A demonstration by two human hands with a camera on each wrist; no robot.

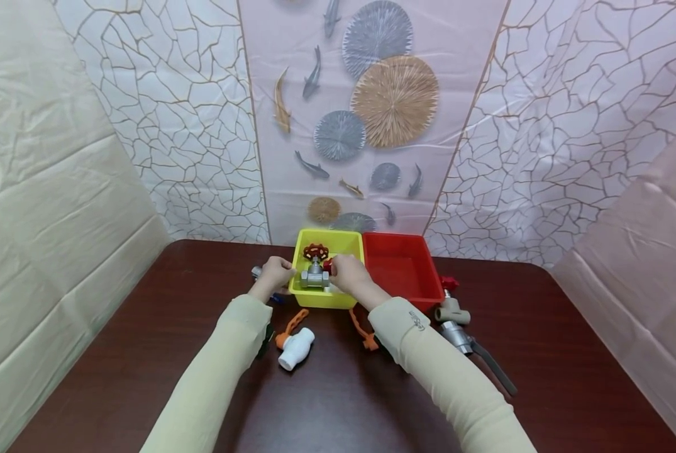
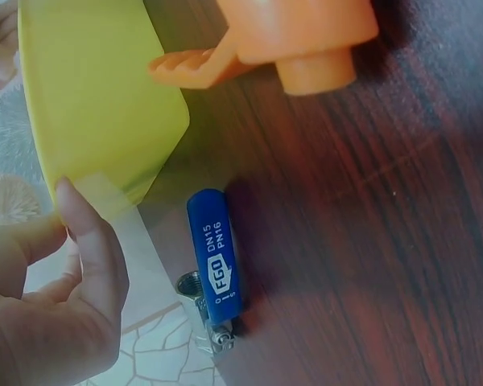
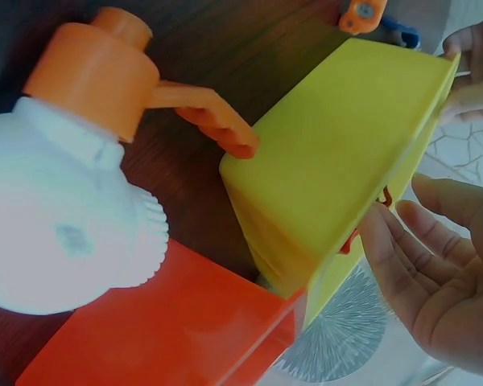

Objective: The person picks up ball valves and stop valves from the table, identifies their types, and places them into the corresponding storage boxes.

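Note:
The left hand (image 1: 275,275) is at the left rim of the yellow bin (image 1: 329,301), pinching its edge between thumb and fingertips in the left wrist view. Inside the bin stands a metal gate valve (image 1: 315,279) with a dark red handwheel. The right hand (image 1: 349,274) reaches over the bin's right half, beside a second red handle (image 1: 327,264) that shows only in part. In the right wrist view its thumb and fingers are spread apart at the rim, with bits of red behind the fingertips. A blue-handled valve (image 2: 213,257) lies below the left hand.
A red bin (image 1: 397,264) adjoins the yellow one. In front lies a white ball valve (image 1: 296,349) with an orange handle; another orange handle (image 1: 370,341) shows by the right forearm. To the right are a red-topped drab plastic valve (image 1: 452,313) and a steel lever valve (image 1: 456,338).

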